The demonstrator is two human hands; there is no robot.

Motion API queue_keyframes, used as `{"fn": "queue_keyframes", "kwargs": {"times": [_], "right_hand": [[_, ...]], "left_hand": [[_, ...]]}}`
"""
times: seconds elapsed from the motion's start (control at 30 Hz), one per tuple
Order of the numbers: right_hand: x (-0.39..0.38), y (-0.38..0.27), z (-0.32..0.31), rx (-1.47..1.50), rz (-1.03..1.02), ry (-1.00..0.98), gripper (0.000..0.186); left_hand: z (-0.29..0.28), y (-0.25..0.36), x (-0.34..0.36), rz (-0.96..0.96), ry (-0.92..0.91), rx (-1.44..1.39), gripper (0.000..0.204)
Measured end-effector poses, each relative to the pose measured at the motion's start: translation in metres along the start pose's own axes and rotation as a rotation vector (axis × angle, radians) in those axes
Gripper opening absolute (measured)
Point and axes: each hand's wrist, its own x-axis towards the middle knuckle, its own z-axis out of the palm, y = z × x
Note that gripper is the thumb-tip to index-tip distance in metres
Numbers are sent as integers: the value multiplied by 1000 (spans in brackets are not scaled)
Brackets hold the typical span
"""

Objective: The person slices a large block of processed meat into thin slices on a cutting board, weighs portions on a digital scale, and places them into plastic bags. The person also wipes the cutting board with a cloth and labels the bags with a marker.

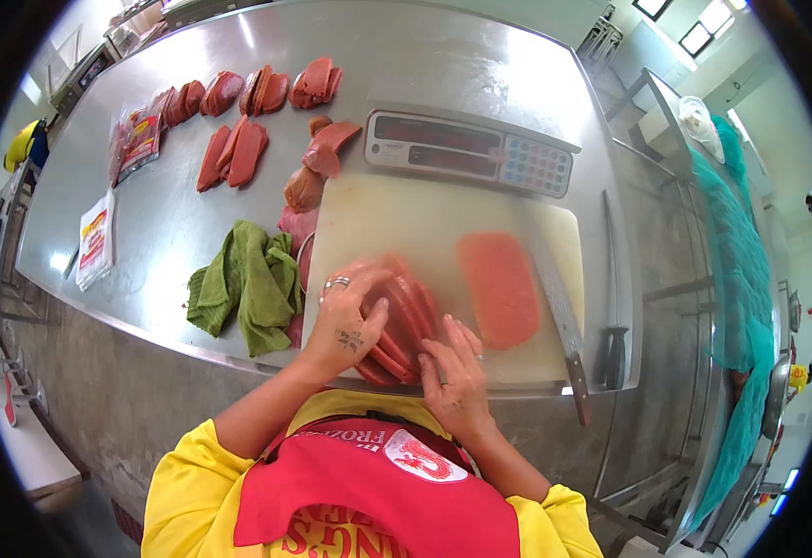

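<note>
A fanned stack of reddish-pink meat slices (pixel 409 321) lies at the near edge of the pale cutting board (pixel 424 209), slightly blurred. My left hand (pixel 348 312) grips its left side, thumb over the upper slices; rings show on one finger. From the right, my right hand (pixel 454 379) presses fingers and thumb against the stack's near end. A broad, flat slice of the same meat (pixel 499 290) rests on the board, apart from both hands. Along the board's right edge lies a long knife (pixel 559 312), its brown handle projecting over the near side.
A digital scale (pixel 469 153) stands behind the board. Right of it lies a sharpening steel (pixel 615 321). Left are a crumpled green cloth (pixel 250 288), meat piles (pixel 234 153) and plastic packages (pixel 97 240), all on the steel table (pixel 155 242). Green netting (pixel 740 270) hangs far right.
</note>
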Motion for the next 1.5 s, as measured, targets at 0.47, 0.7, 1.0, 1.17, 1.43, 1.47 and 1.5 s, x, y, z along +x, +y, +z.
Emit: {"fn": "queue_keyframes", "kwargs": {"times": [0.47, 0.7, 1.0, 1.17, 1.43, 1.47, 1.5], "right_hand": [[18, -7, 2, -142, -7, 114, 25], [-1, -13, -10, 210, 98, 161, 38], [-13, -19, -27, 1044, 525, 186, 25], [-15, 0, -90, 1132, 777, 198, 18], [-64, 102, -142, -451, 521, 77, 55], [-71, 108, -147, -665, 483, -15, 59], [-81, 124, -148, -567, 467, -94, 64]], "left_hand": [[-39, -11, 55, 622, -441, 215, 19], [-57, -31, 20, 940, -35, 152, 31], [-45, 11, -12, 319, -245, -288, 32], [-7, 77, -22, -434, -582, -872, 38], [110, 118, -32, -604, -433, -749, 37], [119, 121, -34, -605, -380, -727, 38], [126, 124, -36, -607, -327, -704, 38]]}}
